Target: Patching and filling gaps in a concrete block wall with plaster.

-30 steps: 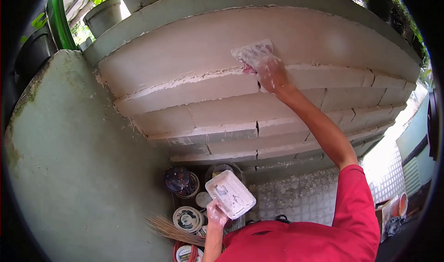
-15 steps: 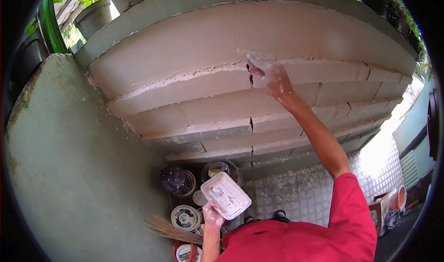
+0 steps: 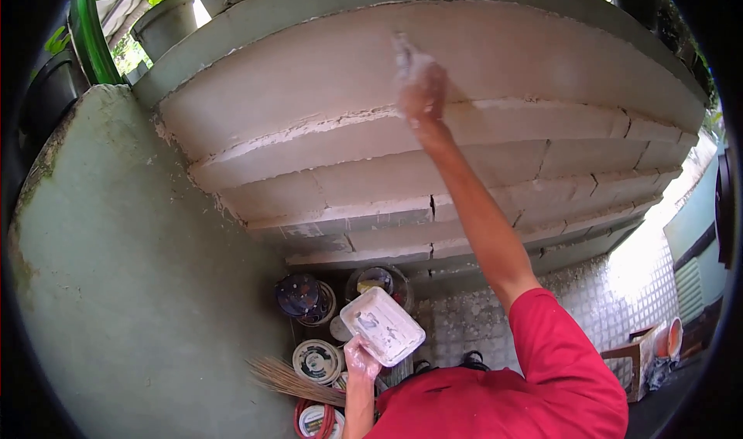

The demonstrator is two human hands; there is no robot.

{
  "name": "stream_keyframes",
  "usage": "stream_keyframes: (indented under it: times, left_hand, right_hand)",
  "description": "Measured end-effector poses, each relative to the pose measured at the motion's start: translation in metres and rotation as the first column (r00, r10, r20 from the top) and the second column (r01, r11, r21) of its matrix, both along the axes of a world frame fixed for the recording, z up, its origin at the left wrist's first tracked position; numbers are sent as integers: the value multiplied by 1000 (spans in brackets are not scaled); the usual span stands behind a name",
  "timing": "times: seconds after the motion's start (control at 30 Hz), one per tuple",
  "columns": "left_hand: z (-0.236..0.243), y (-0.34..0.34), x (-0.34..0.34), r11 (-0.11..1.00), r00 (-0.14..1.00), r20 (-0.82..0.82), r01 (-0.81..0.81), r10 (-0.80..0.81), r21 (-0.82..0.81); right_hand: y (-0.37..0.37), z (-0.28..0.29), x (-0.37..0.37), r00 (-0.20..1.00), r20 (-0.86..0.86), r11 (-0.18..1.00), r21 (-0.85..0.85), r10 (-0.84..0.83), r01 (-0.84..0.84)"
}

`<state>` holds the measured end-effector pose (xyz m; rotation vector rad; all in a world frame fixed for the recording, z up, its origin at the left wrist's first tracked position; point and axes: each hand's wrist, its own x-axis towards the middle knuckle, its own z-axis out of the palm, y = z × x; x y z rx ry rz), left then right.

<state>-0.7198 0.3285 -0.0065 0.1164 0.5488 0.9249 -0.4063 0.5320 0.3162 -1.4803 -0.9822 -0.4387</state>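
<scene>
My left hand grips the lower left edge of a shallow white plastic tray smeared with white paste and grey streaks. The tray is held low, in front of my body. My right hand, coated in white paste and blurred, reaches up to the pale upper band of the stepped wall. Its fingers look closed, and a whitish-grey tip points upward from them; blur hides what it is. Just below the hand runs a ledge with rough white paste along its edge.
Below the tray stand paint-stained buckets, a dark-topped container, and a broom of thin sticks. A green side wall rises at the left. Potted plants line the top. A wooden box stands at the right on the tiled floor.
My right hand has moved up and slightly left, from the ledge onto the upper wall band. The left hand still holds the tray in nearly the same place.
</scene>
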Motion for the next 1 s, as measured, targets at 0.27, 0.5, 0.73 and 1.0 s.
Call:
stream_keyframes:
  times: [0.27, 0.5, 0.73, 1.0]
  left_hand:
    - [-2, 5, -2, 999, 1000, 20, 13, -14, 50]
    - [-2, 3, -12, 1000, 1000, 17, -15, 15, 11]
    - [-5, 16, -23, 996, 999, 32, -11, 8, 84]
    - [-11, 21, -21, 996, 999, 28, 33, -35, 80]
  right_hand:
    - [-3, -2, -26, 949, 266, 938, 254, 169, -238]
    - [-25, 29, 42, 947, 117, 929, 261, -301, 263]
    - [19, 26, -43, 978, 200, 966, 236, 62, -109]
    - [-26, -22, -16, 841, 507, 966, 60, 187, -251]
